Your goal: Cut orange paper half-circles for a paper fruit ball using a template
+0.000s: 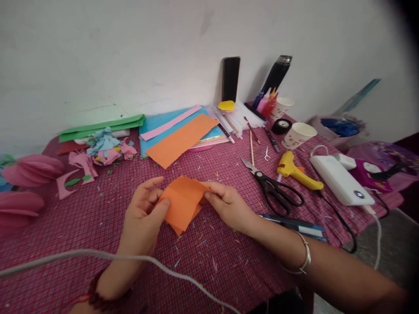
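Observation:
Between my two hands, a little above the checked tablecloth, is a small stack of orange paper (182, 203), slightly bent, with its sheets out of line at the lower edge. My left hand (145, 213) pinches its left edge, thumb on top and the other fingers curled behind. At the upper right corner, my right hand (229, 205) grips the paper between thumb and fingers. Behind my hands, a larger orange paper strip (183, 139) and a pink strip (172, 122) lie across blue sheets (157, 117). Black-handled scissors (273, 185) rest right of my right hand.
A yellow glue gun (297, 171), paper cups (299, 134), black tape (282, 126) and a white power bank (340, 179) stand at the right. Pink paper shapes (32, 170) and scraps (104, 146) lie left. A pale cable (147, 258) crosses the foreground. A phone (231, 78) leans on the wall.

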`<state>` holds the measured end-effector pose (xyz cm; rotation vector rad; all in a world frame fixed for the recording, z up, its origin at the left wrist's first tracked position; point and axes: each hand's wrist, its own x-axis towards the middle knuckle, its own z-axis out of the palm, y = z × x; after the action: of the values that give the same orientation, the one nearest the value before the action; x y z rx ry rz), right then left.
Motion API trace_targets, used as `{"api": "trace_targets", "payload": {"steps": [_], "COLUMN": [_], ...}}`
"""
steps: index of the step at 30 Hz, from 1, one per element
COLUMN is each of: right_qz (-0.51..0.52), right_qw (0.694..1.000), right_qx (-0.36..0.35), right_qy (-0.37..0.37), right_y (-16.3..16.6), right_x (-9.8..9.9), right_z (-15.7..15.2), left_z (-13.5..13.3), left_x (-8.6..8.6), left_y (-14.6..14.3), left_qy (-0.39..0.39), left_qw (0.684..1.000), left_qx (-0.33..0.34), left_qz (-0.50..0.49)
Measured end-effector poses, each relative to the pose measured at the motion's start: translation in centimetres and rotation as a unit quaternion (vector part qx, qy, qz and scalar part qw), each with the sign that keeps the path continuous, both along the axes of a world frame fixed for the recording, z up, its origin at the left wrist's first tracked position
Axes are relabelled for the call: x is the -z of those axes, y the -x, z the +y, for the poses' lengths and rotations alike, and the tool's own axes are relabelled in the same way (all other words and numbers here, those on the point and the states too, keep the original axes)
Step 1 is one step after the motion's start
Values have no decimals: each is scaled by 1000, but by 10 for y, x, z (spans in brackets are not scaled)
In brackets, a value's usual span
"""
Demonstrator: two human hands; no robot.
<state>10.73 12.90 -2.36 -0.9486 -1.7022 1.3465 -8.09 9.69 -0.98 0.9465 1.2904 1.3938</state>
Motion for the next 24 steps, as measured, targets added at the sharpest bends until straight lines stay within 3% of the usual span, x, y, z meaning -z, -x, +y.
{"api": "trace_targets", "payload": {"steps": [5, 12, 17, 24], "right_qz": [29, 117, 130, 144], "right_qw": [998, 981, 971, 960], "right_qx": [27, 87, 33, -15], "right_qy": [49, 130, 197, 239], "right_y": [-2, -3, -2, -1], "right_x": [2, -1, -4, -6], "right_z": [5, 10, 7, 4], "left_z": [9, 10, 3, 7], "left_x": [-2, -6, -16, -17], "left_y": [9, 12, 9, 21], "left_qy": [2, -19, -20, 3], "left_qw": [999, 999, 997, 998], "left_qx": [-32, 16, 60, 56], "left_qz": [-22, -29, -40, -43]}}
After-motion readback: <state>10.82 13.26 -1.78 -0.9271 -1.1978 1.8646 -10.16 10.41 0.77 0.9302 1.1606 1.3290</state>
